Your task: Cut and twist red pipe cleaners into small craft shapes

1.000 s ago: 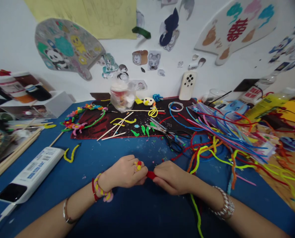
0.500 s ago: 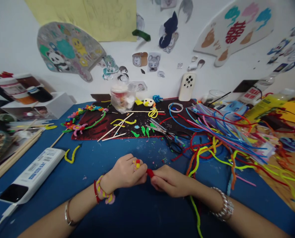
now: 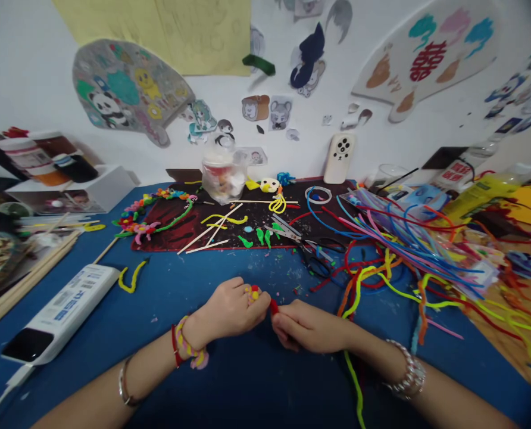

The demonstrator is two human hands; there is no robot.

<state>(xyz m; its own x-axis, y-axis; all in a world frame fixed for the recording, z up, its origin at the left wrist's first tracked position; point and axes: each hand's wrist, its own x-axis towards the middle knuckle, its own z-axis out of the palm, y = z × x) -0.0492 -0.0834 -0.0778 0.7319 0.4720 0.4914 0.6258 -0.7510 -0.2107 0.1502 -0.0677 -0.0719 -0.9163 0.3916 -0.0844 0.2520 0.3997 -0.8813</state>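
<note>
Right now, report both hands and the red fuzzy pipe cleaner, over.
Right hand: pinching red fuzzy pipe cleaner. Left hand: small yellow-and-red coil at fingertips. Loose multicoloured pipe cleaners to the right.

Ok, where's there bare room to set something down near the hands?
Free blue mat lies between the white power bank and the left hand, below the yellow pipe cleaner. Crowded: right of the right hand, where the colored pipe cleaners sprawl.

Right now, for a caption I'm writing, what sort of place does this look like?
Probably a home craft corner or hobby desk: a heap of coloured pipe cleaners, black-handled scissors at the edge of a dark mat, and hand-coloured cutouts on the wall, such as a panda board.
</note>
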